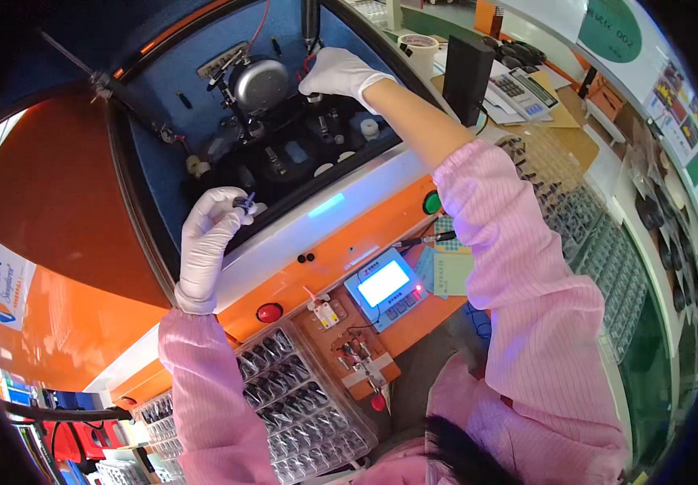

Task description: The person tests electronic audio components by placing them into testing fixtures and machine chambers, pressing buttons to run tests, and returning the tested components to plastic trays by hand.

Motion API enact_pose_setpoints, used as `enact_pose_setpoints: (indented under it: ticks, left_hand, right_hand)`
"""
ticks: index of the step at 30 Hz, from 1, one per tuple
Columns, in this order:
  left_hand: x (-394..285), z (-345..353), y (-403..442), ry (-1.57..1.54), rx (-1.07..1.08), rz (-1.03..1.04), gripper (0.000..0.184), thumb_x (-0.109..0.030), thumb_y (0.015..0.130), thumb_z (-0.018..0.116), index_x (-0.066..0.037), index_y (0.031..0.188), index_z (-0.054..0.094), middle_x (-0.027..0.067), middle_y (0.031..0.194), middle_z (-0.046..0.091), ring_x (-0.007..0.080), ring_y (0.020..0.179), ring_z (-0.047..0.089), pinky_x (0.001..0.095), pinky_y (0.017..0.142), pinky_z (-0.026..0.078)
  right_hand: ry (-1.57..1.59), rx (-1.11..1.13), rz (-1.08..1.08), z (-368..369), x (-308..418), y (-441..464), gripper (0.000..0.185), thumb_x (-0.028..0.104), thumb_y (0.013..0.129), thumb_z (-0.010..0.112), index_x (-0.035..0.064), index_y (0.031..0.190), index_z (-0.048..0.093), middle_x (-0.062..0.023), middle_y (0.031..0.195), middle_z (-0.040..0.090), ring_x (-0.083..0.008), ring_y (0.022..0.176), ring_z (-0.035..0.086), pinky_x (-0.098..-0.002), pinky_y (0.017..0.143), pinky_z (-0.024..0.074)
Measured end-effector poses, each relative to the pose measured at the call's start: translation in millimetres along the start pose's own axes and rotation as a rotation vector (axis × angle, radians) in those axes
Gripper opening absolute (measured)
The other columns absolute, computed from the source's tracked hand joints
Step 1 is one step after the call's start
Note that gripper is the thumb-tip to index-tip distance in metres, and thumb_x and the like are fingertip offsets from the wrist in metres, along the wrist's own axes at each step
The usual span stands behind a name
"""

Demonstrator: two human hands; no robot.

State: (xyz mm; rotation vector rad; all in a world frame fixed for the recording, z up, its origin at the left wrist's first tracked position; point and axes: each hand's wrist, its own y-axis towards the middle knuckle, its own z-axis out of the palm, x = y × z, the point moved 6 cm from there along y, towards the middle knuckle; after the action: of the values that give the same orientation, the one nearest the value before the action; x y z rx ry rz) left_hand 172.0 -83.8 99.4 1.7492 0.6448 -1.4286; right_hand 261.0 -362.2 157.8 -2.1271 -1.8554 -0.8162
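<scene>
My left hand (206, 238), in a white glove, is at the front edge of the orange machine's blue-lined chamber (155, 153). Its thumb and fingers pinch a small dark part (244, 203) with a bluish pin-like piece. Deeper inside, my right hand (339, 74), also gloved, has its fingers closed by a black upright rod (310, 20) with a red wire. What those fingers grip is hidden. Left of that hand stands a round silver metal disc (261, 86) on a bracket. Small metal fixtures (276, 160) sit on the dark chamber floor.
Below the chamber, the front panel carries a red button (269, 313) and a green button (432, 202). A blue controller (387, 288) with a lit screen sits beneath. Clear trays of small dark parts (300, 404) stand lower left; more trays (599, 259), a calculator (518, 93) and a black box (468, 79) are right.
</scene>
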Motion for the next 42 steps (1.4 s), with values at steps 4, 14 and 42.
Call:
enact_pose_setpoints:
  ticks: [4,14,42]
  left_hand:
    - [3,0,1,0.040,-0.024,-0.008,0.022,-0.007,0.093,0.055,-0.003,0.114,0.057,0.0045,0.098,0.062,0.0091,0.090,0.056,0.0241,0.092,0.042]
    - [-9,4,45,0.101,-0.071,-0.085,0.025,-0.006,0.092,0.057,-0.001,0.117,0.058,0.0057,0.104,0.066,0.0119,0.090,0.062,0.0267,0.091,0.045]
    - [1,-28,126,0.724,-0.265,0.168,0.017,-0.010,0.085,0.069,-0.004,0.101,0.070,0.0036,0.085,0.069,0.0077,0.069,0.058,0.0210,0.061,0.045]
  right_hand:
    - [-0.032,-0.027,-0.006,6,0,4,0.045,0.032,0.068,0.072,-0.0060,0.093,0.068,-0.0230,0.095,0.068,-0.0323,0.087,0.066,-0.0363,0.079,0.0502]
    - [0.712,-0.278,-0.096,10,-82,4,0.028,0.030,0.084,0.064,0.0035,0.090,0.071,-0.0015,0.072,0.063,-0.0085,0.057,0.047,-0.0233,0.056,0.0404]
    - [0.851,-0.273,-0.073,4,-82,3,0.023,0.023,0.090,0.059,0.0039,0.083,0.071,0.0018,0.063,0.056,-0.0065,0.053,0.044,-0.0209,0.052,0.0362]
